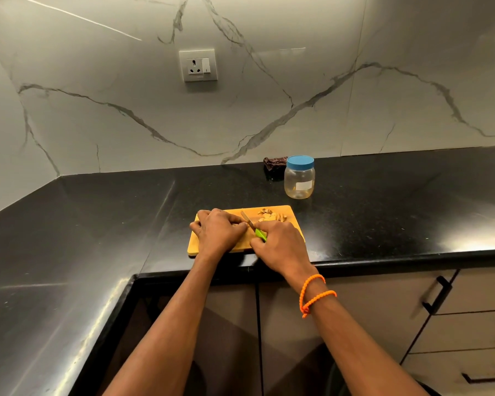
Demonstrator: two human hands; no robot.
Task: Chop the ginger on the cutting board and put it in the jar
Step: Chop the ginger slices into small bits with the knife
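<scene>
my right hand [280, 247] grips the green-handled knife [253, 226], left hand [219, 231] curls over ginger mid cutting board [193, 247]; chopped ginger pieces [270, 216] by its far edge.

Home kitchen. Black stone counter [383, 212], marble-look backsplash [126, 115] with wall socket [198, 65]. Drawers [469, 324] near right, below counter.

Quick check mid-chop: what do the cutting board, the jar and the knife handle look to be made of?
Cutting board: likely wood or bamboo, with a matte, warm tan face. Jar: clear and see-through, so plastic or glass, I cannot tell which; its blue lid looks like opaque plastic. Knife: bright green glossy handle, probably plastic, with a grey metal blade.
</scene>
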